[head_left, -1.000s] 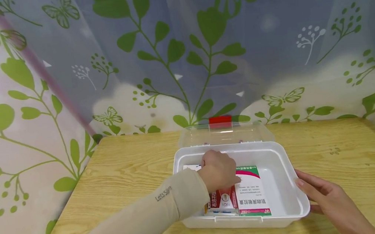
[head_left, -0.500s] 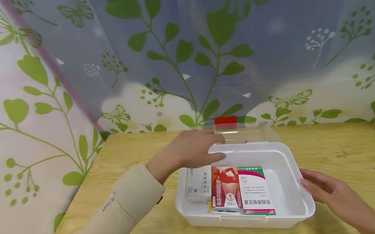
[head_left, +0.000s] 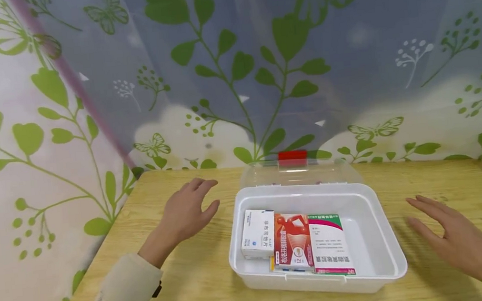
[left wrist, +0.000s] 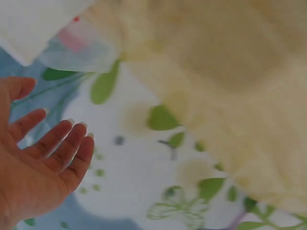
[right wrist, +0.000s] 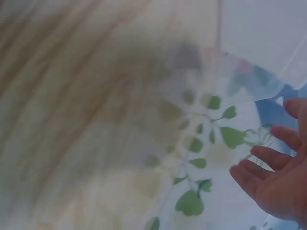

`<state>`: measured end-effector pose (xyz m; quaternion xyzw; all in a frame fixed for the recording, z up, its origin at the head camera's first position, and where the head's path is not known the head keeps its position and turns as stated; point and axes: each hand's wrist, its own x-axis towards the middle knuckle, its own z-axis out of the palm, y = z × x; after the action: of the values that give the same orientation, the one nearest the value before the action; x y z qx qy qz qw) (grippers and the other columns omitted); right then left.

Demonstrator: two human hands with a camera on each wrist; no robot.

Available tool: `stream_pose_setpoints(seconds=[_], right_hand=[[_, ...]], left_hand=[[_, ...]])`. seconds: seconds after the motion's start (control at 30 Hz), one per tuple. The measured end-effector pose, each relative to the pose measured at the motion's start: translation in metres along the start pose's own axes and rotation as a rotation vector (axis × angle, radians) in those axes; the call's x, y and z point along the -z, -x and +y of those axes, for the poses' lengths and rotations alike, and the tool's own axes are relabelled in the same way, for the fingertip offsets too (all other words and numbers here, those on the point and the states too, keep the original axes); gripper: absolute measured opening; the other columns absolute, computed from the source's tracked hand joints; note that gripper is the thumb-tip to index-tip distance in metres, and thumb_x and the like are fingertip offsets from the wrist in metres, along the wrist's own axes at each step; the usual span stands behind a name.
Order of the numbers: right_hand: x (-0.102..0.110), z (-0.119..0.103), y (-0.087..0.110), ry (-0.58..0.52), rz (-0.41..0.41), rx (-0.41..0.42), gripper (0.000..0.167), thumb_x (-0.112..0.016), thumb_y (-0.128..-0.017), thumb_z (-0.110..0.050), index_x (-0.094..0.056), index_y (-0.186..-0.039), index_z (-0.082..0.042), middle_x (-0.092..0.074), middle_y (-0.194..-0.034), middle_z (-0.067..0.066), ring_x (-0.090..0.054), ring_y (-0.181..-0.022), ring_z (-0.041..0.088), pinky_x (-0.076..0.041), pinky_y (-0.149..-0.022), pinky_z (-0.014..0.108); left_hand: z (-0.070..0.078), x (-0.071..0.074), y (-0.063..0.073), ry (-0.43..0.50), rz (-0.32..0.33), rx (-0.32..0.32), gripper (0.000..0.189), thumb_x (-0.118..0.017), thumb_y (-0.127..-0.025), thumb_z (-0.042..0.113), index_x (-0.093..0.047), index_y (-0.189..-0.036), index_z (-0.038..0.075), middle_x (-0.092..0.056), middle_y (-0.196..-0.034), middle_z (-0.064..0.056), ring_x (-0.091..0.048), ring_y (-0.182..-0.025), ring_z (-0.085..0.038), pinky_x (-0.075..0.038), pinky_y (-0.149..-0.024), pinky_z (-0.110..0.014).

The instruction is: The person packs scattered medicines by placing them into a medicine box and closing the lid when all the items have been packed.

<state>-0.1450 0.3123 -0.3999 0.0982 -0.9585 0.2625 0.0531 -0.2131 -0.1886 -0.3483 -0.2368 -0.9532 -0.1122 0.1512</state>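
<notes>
A white plastic box (head_left: 374,244) stands on the table in the head view, its clear lid (head_left: 260,175) folded back behind it. Inside lie a white medicine box (head_left: 258,232) at the left, a red medicine box (head_left: 292,237) in the middle and a white medicine box with green and pink bands (head_left: 328,243) beside it. Something thin with a yellow edge shows under the red one. My left hand (head_left: 186,215) hovers left of the plastic box, fingers relaxed and holding nothing. To its right, my right hand (head_left: 459,234) is apart from the rim, fingers loosely extended.
The wooden table (head_left: 210,292) runs back to a patterned curtain (head_left: 205,134) with green leaves. A red latch (head_left: 292,158) sits on the lid's far edge, close to the curtain. Another curtain panel (head_left: 55,186) borders the table's left side.
My left hand has come out of the plastic box and moved left, uncovering the medicine boxes. The right hand has let go of the box's right rim and moved away to the right.
</notes>
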Motion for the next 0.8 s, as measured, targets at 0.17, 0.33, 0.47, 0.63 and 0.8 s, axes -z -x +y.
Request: stream_pose_setpoints(seconds=[0.17,0.33,0.47,0.63,0.8], right_hand=[[-0.008,0.017,0.001,0.114,0.042,0.053,0.057,-0.056,-0.098,-0.029,-0.039,-0.142,0.002,-0.030,-0.140,0.038,-0.026,-0.123,0.062,-0.028,-0.082,0.076],[-0.014,0.028,0.001,0.206,0.034,0.060,0.061,-0.055,-0.098,-0.033,-0.035,-0.145,-0.001,-0.027,-0.142,0.038,-0.020,-0.128,0.059,-0.026,-0.085,0.076],[-0.017,0.033,0.002,0.269,0.042,0.061,0.062,-0.055,-0.097,-0.036,-0.037,-0.144,0.000,-0.027,-0.142,0.037,-0.022,-0.127,0.059,-0.025,-0.089,0.073],[-0.018,0.039,0.001,0.309,0.027,0.061,0.061,-0.052,-0.099,-0.037,-0.037,-0.144,0.002,-0.025,-0.142,0.039,-0.018,-0.129,0.059,-0.014,-0.102,0.069],[-0.017,0.045,-0.001,0.391,0.012,0.102,0.064,-0.050,-0.099,-0.040,-0.037,-0.142,0.005,-0.028,-0.139,0.041,-0.008,-0.136,0.051,0.007,-0.112,0.049]], left_hand=[[-0.016,-0.012,0.022,-0.027,-0.039,0.059,0.046,-0.063,-0.091,0.033,-0.056,-0.131,0.011,-0.056,-0.124,-0.014,-0.057,-0.105,-0.035,-0.049,-0.078,-0.053],[-0.025,-0.023,0.035,-0.069,-0.098,0.093,0.049,-0.062,-0.092,0.036,-0.054,-0.134,0.012,-0.052,-0.132,-0.019,-0.053,-0.113,-0.040,-0.046,-0.084,-0.058],[-0.030,-0.030,0.042,-0.086,-0.124,0.096,0.051,-0.060,-0.092,0.038,-0.053,-0.136,0.012,-0.051,-0.134,-0.020,-0.052,-0.115,-0.041,-0.044,-0.088,-0.059],[-0.035,-0.036,0.047,-0.103,-0.139,0.106,0.056,-0.060,-0.092,0.044,-0.052,-0.138,0.013,-0.049,-0.136,-0.020,-0.048,-0.120,-0.041,-0.040,-0.094,-0.059],[-0.036,-0.040,0.047,-0.142,-0.205,0.135,0.064,-0.056,-0.090,0.054,-0.049,-0.140,0.015,-0.045,-0.140,-0.020,-0.042,-0.126,-0.041,-0.035,-0.099,-0.060]])
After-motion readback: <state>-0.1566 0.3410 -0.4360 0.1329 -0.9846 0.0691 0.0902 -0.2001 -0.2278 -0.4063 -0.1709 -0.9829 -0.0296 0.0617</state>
